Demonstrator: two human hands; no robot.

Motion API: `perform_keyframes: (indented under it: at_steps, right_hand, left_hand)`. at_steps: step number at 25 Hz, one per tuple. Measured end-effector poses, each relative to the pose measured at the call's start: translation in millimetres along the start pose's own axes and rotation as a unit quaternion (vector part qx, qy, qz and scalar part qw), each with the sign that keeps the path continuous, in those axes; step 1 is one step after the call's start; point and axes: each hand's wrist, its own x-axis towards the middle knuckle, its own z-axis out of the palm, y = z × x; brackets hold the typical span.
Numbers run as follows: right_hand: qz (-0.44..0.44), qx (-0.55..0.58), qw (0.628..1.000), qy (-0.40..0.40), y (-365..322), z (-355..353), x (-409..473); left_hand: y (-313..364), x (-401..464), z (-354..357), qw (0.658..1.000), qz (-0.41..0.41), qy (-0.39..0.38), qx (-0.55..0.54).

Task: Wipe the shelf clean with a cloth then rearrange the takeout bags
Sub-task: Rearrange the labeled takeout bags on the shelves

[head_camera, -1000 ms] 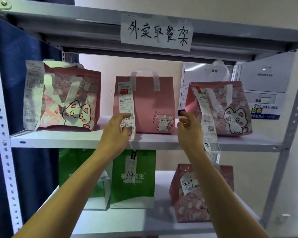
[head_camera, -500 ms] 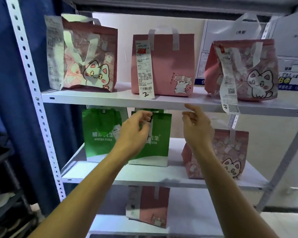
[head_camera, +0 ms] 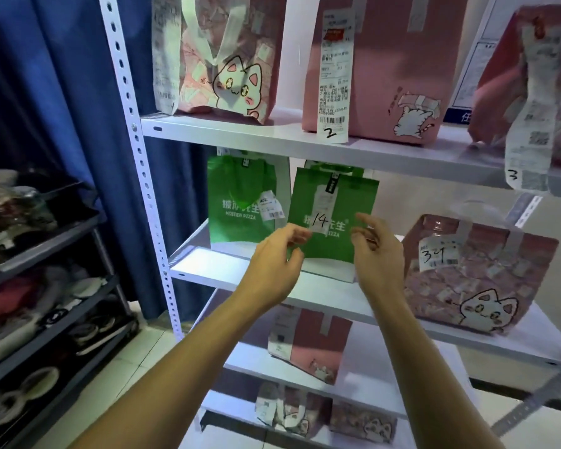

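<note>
We read "MISTER PIZZA" on the left green bag [head_camera: 240, 202], "14" on its neighbour's slip [head_camera: 321, 218], "2" and "3" on upper receipts

A: I log the shelf [head_camera: 272, 137] as white painted metal, smooth, faint sheen; the perforated upright [head_camera: 140, 163] at centre left has the same finish.

B: Bags?

A: The green bag [head_camera: 332, 222] looks like matt non-woven cloth, the pink bag [head_camera: 392, 59] at top alike. The receipt [head_camera: 334, 76] is thin paper. The blue curtain [head_camera: 62, 92] at upper left is soft woven cloth.
</note>
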Motion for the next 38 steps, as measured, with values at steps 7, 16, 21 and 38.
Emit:
perform_keyframes:
  at_steps: [7,16,21,38]
  right_hand:
    - [0.046,0.029,0.998,-0.041,39,13,-14]
    - [0.072,0.018,0.994,-0.076,55,44,-13]
    - [0.097,0.009,0.993,-0.066,65,69,3]
    - [0.140,-0.005,0.990,0.004,69,158,47]
  left_hand:
    - [-29,-22,14,0.998,-0.055,0.009,0.020]
    - [-70,-20,10,0.995,-0.099,0.028,-0.012]
    - [-105,8,-3,0.994,-0.101,0.037,-0.028]
    - [-211,119,-75,0.981,-0.130,0.141,-0.031]
